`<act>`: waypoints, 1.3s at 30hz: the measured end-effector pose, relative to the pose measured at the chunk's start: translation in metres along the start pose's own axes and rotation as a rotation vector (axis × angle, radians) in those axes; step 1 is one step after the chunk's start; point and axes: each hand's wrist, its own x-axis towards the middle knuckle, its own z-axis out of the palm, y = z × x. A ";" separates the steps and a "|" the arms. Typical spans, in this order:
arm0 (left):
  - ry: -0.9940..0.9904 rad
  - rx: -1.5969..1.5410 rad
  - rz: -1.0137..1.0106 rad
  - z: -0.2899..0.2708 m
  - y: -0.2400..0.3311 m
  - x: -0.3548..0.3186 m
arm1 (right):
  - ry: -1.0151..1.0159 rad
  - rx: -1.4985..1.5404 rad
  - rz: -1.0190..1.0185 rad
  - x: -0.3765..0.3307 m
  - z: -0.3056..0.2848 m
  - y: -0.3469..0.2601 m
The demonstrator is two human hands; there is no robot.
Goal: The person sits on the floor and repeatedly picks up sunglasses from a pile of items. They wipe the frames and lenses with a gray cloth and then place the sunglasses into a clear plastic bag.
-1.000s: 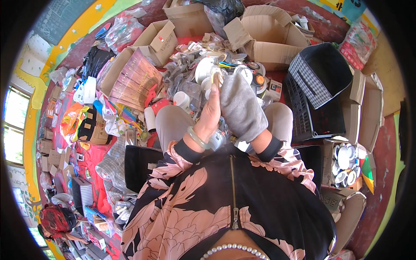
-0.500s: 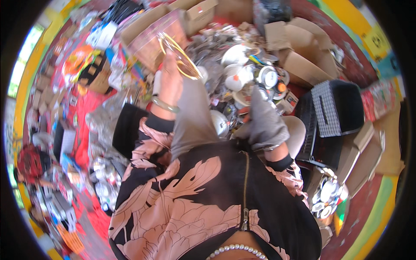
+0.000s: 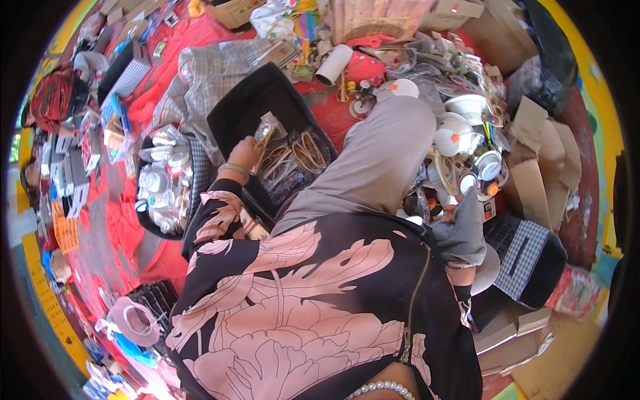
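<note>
My left hand (image 3: 247,153), with a pale bangle at the wrist, reaches into a black bin (image 3: 237,107) beside my left knee. Its fingers are closed at a thin yellow hoop (image 3: 265,141). Several more yellowish hoops (image 3: 303,155) lie in the bin among clear plastic wrapping. Grey cloth (image 3: 460,233) covers most of my right hand, low by my right side. That hand is near a pile of cups and small wares, and its finger position is hidden.
A checked-trim bin (image 3: 163,187) of clear bottles stands left of the black bin. White bowls (image 3: 467,107) and loose wares are heaped ahead. Open cardboard boxes (image 3: 543,180) and another checked-trim bin (image 3: 523,260) are at right. A wide-brimmed hat (image 3: 133,320) lies at lower left.
My view has swung left. My left hand has come down from in front of the box with the yellow hoop and is inside the black bin.
</note>
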 end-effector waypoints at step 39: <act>0.181 0.181 0.674 0.018 0.084 0.136 | -0.235 0.203 -0.673 0.032 -0.094 -0.042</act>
